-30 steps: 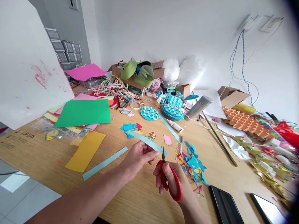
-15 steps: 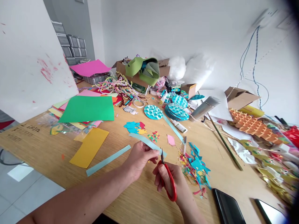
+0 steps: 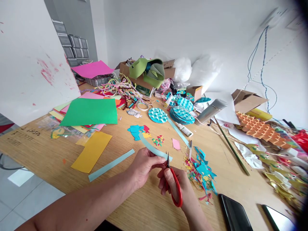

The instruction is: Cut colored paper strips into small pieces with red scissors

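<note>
Between thumb and fingers, my left hand [image 3: 145, 163] pinches a light blue paper strip [image 3: 151, 148], whose far end curves up to the left. My right hand [image 3: 175, 183] grips red-handled scissors [image 3: 177, 189]. Their slightly parted blades meet the strip's right end, close to my left thumb. A second light blue strip [image 3: 112, 165] lies flat on the table, left of my hands. Beyond the held strip are blue, red and yellow paper fish [image 3: 135, 131] and a small heap of coloured paper bits [image 3: 158, 140].
Green paper [image 3: 90, 111] and a yellow sheet [image 3: 92, 152] lie at left. Blue scaled discs [image 3: 182, 115], a glue bottle [image 3: 184, 130] and a grey cylinder [image 3: 213, 110] stand or lie farther back. Paper scraps [image 3: 202, 168] and a black phone [image 3: 234, 213] are at right.
The far end of the held strip has swung right and bends more. The scissor blades look a little wider apart. Both hands have hardly moved.
</note>
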Motion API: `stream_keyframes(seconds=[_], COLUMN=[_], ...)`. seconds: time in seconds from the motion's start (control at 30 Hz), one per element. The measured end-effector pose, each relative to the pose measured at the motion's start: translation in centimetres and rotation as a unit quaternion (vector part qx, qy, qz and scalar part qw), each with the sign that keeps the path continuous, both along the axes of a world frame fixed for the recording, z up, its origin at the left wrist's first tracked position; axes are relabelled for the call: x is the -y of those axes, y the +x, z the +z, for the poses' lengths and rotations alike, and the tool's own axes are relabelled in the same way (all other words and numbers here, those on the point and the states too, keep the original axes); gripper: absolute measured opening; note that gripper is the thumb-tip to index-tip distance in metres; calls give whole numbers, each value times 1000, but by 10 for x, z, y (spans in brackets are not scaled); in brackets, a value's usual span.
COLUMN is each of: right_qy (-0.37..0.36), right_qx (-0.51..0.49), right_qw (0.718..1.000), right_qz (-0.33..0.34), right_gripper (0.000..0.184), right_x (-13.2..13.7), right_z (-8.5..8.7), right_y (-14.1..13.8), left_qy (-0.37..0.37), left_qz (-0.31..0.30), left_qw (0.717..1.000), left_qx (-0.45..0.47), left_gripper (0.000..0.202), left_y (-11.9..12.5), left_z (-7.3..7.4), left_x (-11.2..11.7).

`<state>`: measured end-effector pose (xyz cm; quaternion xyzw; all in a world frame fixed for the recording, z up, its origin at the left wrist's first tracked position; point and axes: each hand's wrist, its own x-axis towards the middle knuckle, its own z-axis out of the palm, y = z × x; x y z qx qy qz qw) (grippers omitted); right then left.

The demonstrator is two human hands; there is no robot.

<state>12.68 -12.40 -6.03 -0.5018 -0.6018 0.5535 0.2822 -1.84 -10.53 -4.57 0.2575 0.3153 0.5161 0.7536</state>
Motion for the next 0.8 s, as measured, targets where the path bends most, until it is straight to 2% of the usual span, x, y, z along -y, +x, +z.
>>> stream_keyframes(seconds=[0.3,0.67,0.8], right_qy=[-6,24,27], right_qx=[12,21,24], right_qw=[1000,999,999], right_qz=[-4,15,20], right_gripper=[57,56,55], right_x=[0,1,0], right_z=[0,0,0], right_y=[0,0,0], left_qy=[-7,28,27], left_qz=[5,-2,1], left_qw=[1000,1000,1000], left_qx=[6,-13,-7], left_gripper=[15,7,10], left_y=[0,1,1], left_z=[3,-6,-5], left_x=[-1,-2,-2])
